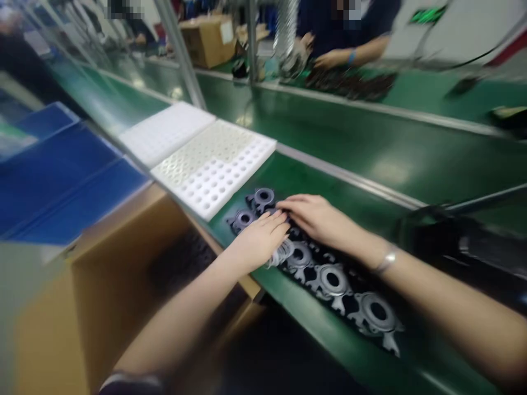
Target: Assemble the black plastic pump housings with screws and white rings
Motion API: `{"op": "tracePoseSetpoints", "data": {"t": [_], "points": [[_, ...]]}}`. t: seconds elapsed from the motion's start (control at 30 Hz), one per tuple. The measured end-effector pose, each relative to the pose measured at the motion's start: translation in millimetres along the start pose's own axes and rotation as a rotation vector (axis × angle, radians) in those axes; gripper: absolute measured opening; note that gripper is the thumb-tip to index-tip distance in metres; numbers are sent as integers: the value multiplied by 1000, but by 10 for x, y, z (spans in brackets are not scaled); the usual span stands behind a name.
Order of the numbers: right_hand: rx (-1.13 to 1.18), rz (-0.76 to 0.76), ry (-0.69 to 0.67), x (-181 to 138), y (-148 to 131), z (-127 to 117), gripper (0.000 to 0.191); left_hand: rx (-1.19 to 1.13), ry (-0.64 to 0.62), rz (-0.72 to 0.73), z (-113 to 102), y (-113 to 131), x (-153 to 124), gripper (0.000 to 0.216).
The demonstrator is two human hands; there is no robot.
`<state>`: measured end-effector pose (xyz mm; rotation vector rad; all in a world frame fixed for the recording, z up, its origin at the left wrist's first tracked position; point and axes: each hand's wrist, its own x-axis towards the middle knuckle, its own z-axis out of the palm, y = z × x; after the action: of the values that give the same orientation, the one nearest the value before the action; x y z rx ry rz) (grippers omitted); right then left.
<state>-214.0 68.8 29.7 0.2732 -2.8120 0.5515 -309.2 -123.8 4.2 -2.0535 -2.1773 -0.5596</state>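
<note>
My left hand is over a row of dark metal parts with round openings, fingers close together. A stack of pale thin rings sticks out from under its palm, and the hand appears curled around it. My right hand reaches in from the right, fingers together and bent down, its fingertips by those of the left. Whatever it pinches is hidden. Two parts, one a dark metal part, lie beyond the hands. On the near side several more run toward me, among them a grey metal part.
A white tray with holes, partly filled, stands beyond the parts on the green bench. An open cardboard box is below on the left, beside blue bins. Across the line, a person's hands work over a dark pile.
</note>
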Motion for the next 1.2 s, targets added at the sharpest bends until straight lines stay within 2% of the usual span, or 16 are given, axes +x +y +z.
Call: {"op": "tracePoseSetpoints", "data": {"t": [0.17, 0.3, 0.43, 0.57, 0.73, 0.8, 0.87, 0.93, 1.0, 1.1, 1.2], "points": [[-97, 35, 4, -52, 128, 74, 43, -29, -98, -26, 23, -59, 25, 32], [-147, 67, 0, -195, 119, 32, 47, -61, -152, -60, 11, -31, 48, 30], [-136, 102, 12, -336, -55, -7, 44, -85, -153, -76, -10, 4, 52, 29], [-128, 65, 39, -379, -230, 25, 42, -84, -133, -72, 27, -8, 48, 29], [-107, 25, 43, -337, -267, 69, 39, -79, -63, -27, 64, -24, 18, 32], [-53, 74, 44, -310, -254, 1, 39, -136, -36, -34, 8, -19, 2, 32], [14, 187, 117, -286, -264, -126, 38, -246, 23, -87, -94, -1, -14, 31], [91, 284, 200, -272, -319, -269, 33, -385, 135, -189, -212, 43, -29, 29], [219, 289, 172, -270, -417, -368, 27, -502, 210, -287, -312, 123, -39, 23], [454, 259, 12, -292, -564, -388, 17, -667, 160, -384, -368, 297, -49, 13], [563, 316, -7, -344, -603, -332, 25, -865, 60, -460, -322, 458, -66, 15]]}}
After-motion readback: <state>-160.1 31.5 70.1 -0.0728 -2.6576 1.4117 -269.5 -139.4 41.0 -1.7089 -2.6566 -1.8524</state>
